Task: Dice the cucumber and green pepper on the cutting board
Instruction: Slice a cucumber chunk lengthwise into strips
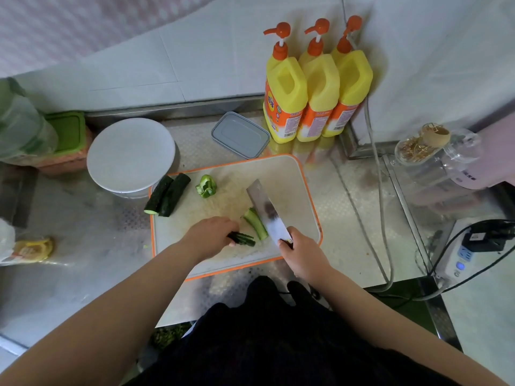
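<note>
Orange-rimmed board: the cutting board (292,174) lies on the metal counter (359,190).
Left hand: the left hand (207,236), over the board's near edge, has its fingers curled on a dark cucumber strip (242,239).
Right hand: the right hand (302,253), at the board's near right corner, grips the cleaver (266,210) by its handle.
Cut piece: a pale cucumber piece (255,223) lies mid-board against the blade.
Cucumber halves: two cucumber halves (167,195) rest on the board's far left corner.
Pepper: the green pepper (206,186) sits on the board, just right of those halves.
Bottles: three yellow bottles (315,87) stand behind the board.
</note>
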{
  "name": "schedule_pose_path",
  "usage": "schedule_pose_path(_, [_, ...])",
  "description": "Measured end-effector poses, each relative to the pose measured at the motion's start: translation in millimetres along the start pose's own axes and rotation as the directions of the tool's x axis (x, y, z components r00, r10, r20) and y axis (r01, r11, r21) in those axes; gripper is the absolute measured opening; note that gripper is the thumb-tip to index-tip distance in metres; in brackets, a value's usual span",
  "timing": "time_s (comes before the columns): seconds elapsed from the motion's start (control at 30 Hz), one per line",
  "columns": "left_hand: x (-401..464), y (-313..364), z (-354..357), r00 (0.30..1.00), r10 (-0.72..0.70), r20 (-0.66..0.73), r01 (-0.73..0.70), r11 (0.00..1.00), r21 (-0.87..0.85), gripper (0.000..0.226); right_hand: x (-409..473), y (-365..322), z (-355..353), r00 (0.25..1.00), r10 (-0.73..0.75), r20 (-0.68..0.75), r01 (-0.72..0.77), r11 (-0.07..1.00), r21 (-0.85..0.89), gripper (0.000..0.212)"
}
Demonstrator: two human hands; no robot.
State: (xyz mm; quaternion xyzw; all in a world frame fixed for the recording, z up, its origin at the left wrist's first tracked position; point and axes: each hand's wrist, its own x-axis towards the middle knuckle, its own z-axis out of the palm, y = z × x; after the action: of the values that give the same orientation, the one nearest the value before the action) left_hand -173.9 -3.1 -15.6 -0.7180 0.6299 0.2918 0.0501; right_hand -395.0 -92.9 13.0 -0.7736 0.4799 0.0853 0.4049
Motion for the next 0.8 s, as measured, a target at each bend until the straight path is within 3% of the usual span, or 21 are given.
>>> schedule_pose_path(0.1, [-9, -14, 2, 0.99, -0.072, 0.118, 0.075, 0.997, -0.021, 0.025, 5, -7, 3, 0.998, -0.014, 0.064, 0.017, 0.999, -0.049, 0.029])
schedule_pose_path(0.33, [-28, -20, 35, 0.966, -0.083, -0.247, 0.057, 0.992, -0.109, 0.046, 22, -22, 16, 0.981, -0.063, 0.184, 0.116, 0.949, -0.292, 0.021])
schedule_pose_path(0.53, [-32, -12, 51, 0.926, -0.072, -0.371, 0.064, 0.997, -0.035, 0.054, 24, -27, 23, 0.972, -0.103, 0.214, 0.173, 0.924, -0.342, 0.024])
schedule_pose_path(0.8, [-19, 1, 54, 0.89, -0.089, -0.447, 0.072, 0.996, -0.055, 0.033, 20, -26, 27, 0.983, -0.079, 0.163, 0.13, 0.935, -0.33, 0.028])
